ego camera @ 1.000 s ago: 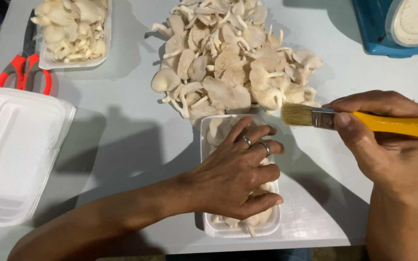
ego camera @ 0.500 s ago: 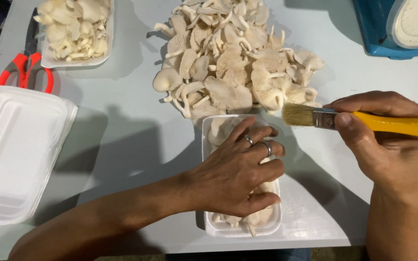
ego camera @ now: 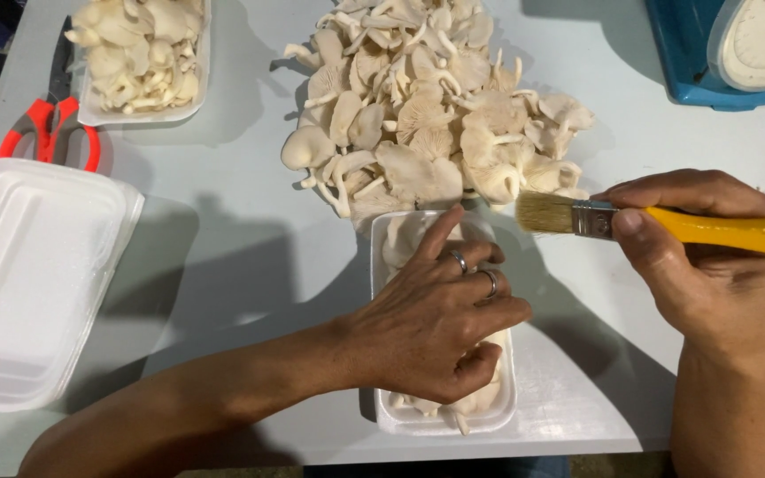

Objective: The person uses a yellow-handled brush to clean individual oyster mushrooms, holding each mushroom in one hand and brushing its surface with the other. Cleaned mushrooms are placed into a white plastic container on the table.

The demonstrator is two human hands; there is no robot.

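The left hand (ego camera: 436, 327) is lying palm down over a white foam tray (ego camera: 499, 409) packed with oyster mushrooms, its fingers (ego camera: 440, 235) loosely spread and curling onto the mushrooms, two of them wearing rings. That tray is sitting on the pale table (ego camera: 232, 239) just below the big heap of oyster mushrooms (ego camera: 427, 106), almost touching its near edge. The right hand (ego camera: 710, 257) is gripping a paintbrush with a yellow handle (ego camera: 666, 221), thumb and fingers pressing together around the metal ferrule and the handle; the bristles are pointing left, hovering just right of the tray's top corner and close to the heap. Left of the heap, a second foam tray (ego camera: 148, 62) full of mushrooms is resting, with red-handled scissors (ego camera: 50, 124) beside it. Below the scissors a stack of empty white foam trays (ego camera: 33, 274) is lying. Right of the heap, a blue-based kitchen scale (ego camera: 737, 53) is standing at the table's far corner.
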